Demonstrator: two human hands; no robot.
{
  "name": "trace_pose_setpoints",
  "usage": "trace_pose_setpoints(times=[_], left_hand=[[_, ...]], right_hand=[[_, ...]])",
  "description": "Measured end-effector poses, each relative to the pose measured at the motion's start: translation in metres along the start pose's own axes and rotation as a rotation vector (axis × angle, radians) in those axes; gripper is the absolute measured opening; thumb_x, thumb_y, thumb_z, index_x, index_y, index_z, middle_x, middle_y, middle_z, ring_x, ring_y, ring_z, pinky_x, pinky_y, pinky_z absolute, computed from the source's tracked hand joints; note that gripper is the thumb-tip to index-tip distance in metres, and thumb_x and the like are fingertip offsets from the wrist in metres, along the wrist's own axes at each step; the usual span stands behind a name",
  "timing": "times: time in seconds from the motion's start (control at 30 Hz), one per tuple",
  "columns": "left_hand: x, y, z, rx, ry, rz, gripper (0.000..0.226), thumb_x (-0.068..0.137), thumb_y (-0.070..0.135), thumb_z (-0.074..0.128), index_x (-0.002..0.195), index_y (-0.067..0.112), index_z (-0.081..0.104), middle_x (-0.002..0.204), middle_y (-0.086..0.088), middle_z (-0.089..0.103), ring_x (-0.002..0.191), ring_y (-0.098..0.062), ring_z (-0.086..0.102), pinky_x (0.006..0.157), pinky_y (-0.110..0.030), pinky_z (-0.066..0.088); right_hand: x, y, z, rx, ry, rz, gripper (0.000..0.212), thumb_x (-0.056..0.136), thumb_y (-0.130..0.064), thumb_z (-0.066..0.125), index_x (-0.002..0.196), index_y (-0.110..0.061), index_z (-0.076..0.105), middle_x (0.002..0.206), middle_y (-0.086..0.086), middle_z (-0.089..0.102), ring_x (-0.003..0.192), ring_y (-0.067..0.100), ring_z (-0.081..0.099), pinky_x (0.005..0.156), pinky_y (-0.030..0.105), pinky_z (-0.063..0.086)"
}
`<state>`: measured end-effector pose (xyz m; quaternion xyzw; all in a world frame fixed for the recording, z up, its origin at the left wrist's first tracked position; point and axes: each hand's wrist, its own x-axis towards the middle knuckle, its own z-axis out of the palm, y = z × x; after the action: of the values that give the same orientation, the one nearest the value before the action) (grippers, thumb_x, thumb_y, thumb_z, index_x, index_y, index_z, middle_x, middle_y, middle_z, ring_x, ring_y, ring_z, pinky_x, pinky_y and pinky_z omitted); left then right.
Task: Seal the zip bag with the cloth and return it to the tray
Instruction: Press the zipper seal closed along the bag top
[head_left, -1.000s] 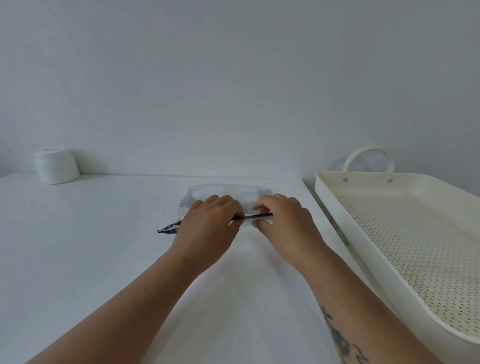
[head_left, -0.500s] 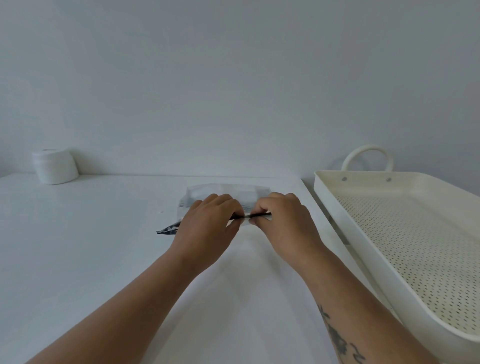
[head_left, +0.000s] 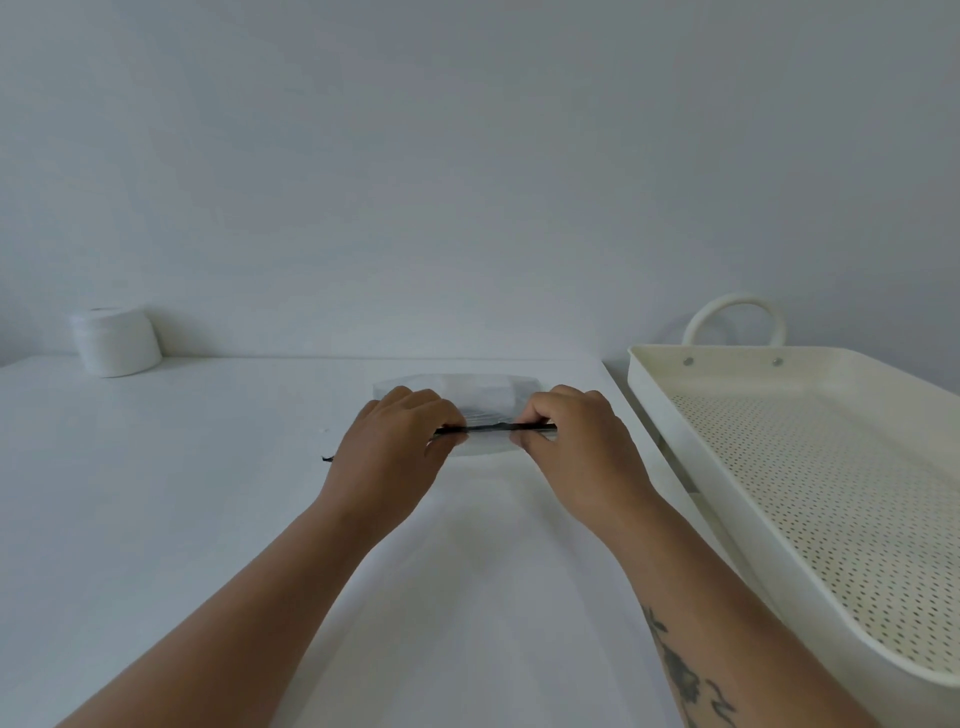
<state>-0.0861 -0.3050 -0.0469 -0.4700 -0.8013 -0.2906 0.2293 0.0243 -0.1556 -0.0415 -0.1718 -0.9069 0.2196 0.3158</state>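
While both hands, left and right, pinch its black zip strip, the clear zip bag shows white cloth.

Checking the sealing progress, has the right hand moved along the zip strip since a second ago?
Yes. The right hand has slid along the black zip strip toward the tray, widening its gap from the left hand.

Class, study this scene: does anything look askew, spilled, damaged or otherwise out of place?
Nothing stands out. Both hands, left hand and right hand, pinch the dark zip strip of the clear zip bag lying flat on the white table. The perforated tray sits bare to the right; a white jar stands upright far left.
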Motion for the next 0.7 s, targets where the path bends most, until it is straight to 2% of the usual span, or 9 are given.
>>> trace_pose_setpoints(times=[0.07, 0.13, 0.2, 0.27, 0.33, 0.4, 0.7], left_hand=[[0.000, 0.001, 0.002, 0.011, 0.004, 0.006, 0.006, 0.091, 0.020, 0.063, 0.088, 0.021, 0.068, 0.084, 0.009, 0.067, 0.084, -0.017, 0.054, 0.074, -0.035, 0.044], [-0.001, 0.004, 0.003, 0.022, 0.007, 0.018, 0.005, 0.090, 0.020, 0.064, 0.087, 0.020, 0.068, 0.084, 0.009, 0.066, 0.082, -0.017, 0.054, 0.073, -0.035, 0.043], [-0.001, 0.007, 0.005, 0.009, 0.012, 0.029, 0.005, 0.089, 0.019, 0.066, 0.085, 0.019, 0.068, 0.081, 0.008, 0.066, 0.080, -0.017, 0.053, 0.071, -0.033, 0.041], [-0.001, 0.011, 0.006, -0.017, 0.017, 0.035, 0.004, 0.087, 0.018, 0.068, 0.084, 0.019, 0.071, 0.079, 0.008, 0.066, 0.079, -0.017, 0.053, 0.069, -0.032, 0.042], [-0.001, 0.012, 0.006, -0.051, 0.019, 0.031, 0.004, 0.086, 0.016, 0.070, 0.084, 0.018, 0.073, 0.078, 0.007, 0.067, 0.079, -0.016, 0.052, 0.068, -0.034, 0.045], [-0.001, 0.012, 0.006, -0.082, 0.020, 0.016, 0.004, 0.085, 0.015, 0.072, 0.084, 0.018, 0.075, 0.077, 0.007, 0.068, 0.080, -0.016, 0.051, 0.067, -0.035, 0.046], [-0.001, 0.011, 0.007, -0.085, 0.032, 0.001, 0.006, 0.084, 0.018, 0.073, 0.086, 0.022, 0.077, 0.077, 0.010, 0.069, 0.080, -0.014, 0.050, 0.064, -0.033, 0.046]], right_hand=[[-0.002, -0.002, -0.001, -0.052, -0.004, -0.008, 0.002, 0.088, -0.026, 0.065, 0.087, -0.024, 0.066, 0.090, -0.009, 0.063, 0.091, 0.021, 0.053, 0.077, 0.039, 0.047], [-0.004, -0.004, -0.001, -0.142, 0.008, -0.033, 0.012, 0.085, -0.028, 0.066, 0.096, -0.028, 0.063, 0.094, -0.010, 0.064, 0.092, 0.022, 0.054, 0.080, 0.037, 0.045], [-0.005, -0.007, 0.001, -0.205, 0.050, -0.079, 0.023, 0.083, -0.031, 0.068, 0.105, -0.032, 0.061, 0.097, -0.010, 0.064, 0.094, 0.020, 0.054, 0.091, 0.036, 0.040], [-0.005, -0.013, 0.004, -0.232, 0.087, -0.127, 0.020, 0.085, -0.031, 0.067, 0.105, -0.033, 0.064, 0.097, -0.010, 0.064, 0.094, 0.019, 0.052, 0.098, 0.034, 0.034], [-0.005, -0.015, 0.005, -0.236, 0.086, -0.149, 0.011, 0.089, -0.027, 0.063, 0.097, -0.030, 0.070, 0.093, -0.007, 0.066, 0.087, 0.019, 0.051, 0.085, 0.028, 0.034], [-0.005, -0.014, 0.004, -0.205, 0.059, -0.132, 0.012, 0.090, -0.023, 0.061, 0.090, -0.027, 0.072, 0.088, -0.005, 0.066, 0.082, 0.020, 0.052, 0.071, 0.027, 0.031], [-0.005, -0.012, 0.004, -0.162, 0.021, -0.118, 0.013, 0.092, -0.023, 0.060, 0.089, -0.024, 0.072, 0.087, -0.004, 0.066, 0.082, 0.021, 0.053, 0.068, 0.028, 0.032]])
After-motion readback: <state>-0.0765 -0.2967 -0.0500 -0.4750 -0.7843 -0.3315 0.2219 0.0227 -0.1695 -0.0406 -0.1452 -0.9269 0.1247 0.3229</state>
